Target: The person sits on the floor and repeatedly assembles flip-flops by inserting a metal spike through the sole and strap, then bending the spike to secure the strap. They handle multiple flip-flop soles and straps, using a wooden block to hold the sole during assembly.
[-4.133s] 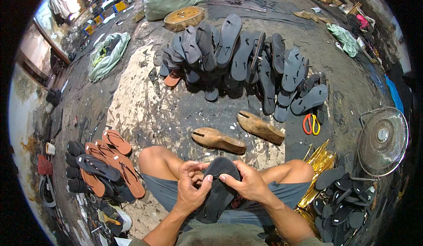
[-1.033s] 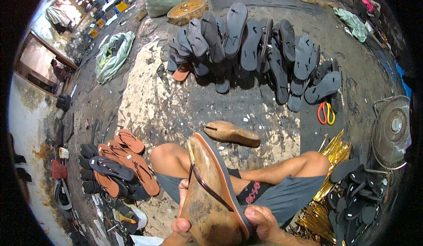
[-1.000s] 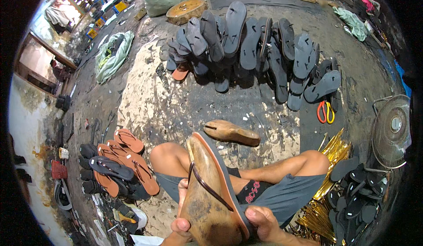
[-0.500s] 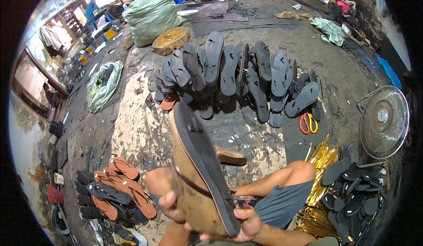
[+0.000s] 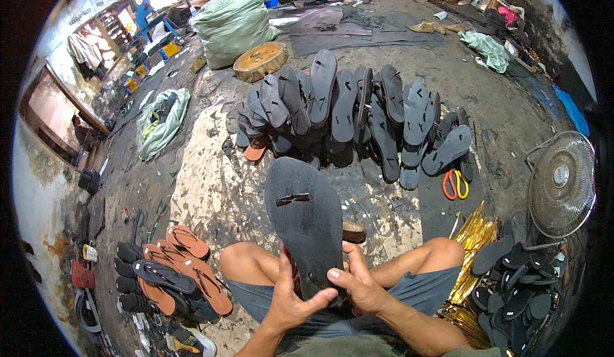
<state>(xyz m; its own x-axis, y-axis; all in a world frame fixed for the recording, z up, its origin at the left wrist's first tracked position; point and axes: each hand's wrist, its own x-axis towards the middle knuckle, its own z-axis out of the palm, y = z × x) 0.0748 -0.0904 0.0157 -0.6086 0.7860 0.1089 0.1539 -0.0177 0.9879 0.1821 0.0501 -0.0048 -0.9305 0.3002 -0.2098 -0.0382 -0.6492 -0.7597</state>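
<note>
I hold a flip-flop sandal (image 5: 304, 219) upright over my lap, its dark grey underside facing me, toe end pointing away. My left hand (image 5: 291, 298) grips its heel end from the left. Pressed against the heel from the right is my right hand (image 5: 358, 283), thumb on the sole. A strap plug shows near the toe. A wooden shoe form (image 5: 354, 232) lies on the floor just behind the sandal, mostly hidden by it.
A row of dark sandals (image 5: 348, 111) leans on the floor ahead. Orange and black sandals (image 5: 173, 275) lie at my left, black soles (image 5: 521, 283) and gold strips (image 5: 476, 232) at my right. Scissors (image 5: 452, 184), a floor fan (image 5: 563, 183), green sacks (image 5: 233, 24).
The sandal has been turned over: earlier its tan top and strap faced me, now the dark underside does. Both hands kept hold of its heel end throughout.
</note>
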